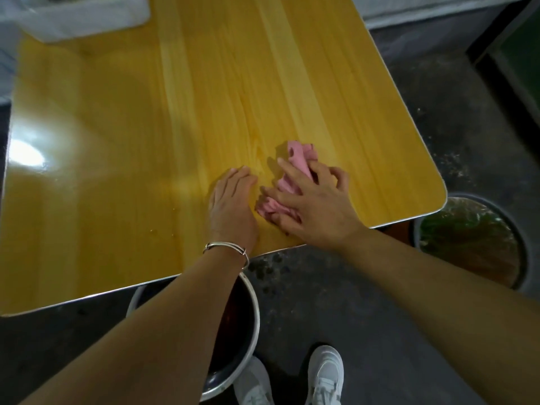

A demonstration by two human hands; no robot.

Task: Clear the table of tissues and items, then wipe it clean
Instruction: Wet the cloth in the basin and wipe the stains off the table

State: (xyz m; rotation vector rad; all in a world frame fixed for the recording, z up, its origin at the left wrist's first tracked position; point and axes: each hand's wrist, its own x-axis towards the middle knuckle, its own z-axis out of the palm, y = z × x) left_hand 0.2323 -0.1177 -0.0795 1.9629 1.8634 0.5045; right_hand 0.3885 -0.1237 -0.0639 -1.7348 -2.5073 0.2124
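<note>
While the right hand [317, 209] presses the pink cloth [298, 159] with splayed, seemingly ungripping fingers, the left hand [232, 200] lies flat beside it.

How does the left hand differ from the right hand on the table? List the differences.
The left hand lies flat on the table with fingers together; the right hand has its fingers spread. The left hand holds nothing; the right hand presses on a bunched pink cloth. The left wrist wears a bracelet; the right wrist is bare. Both lie palm down near the table's front edge.
</note>
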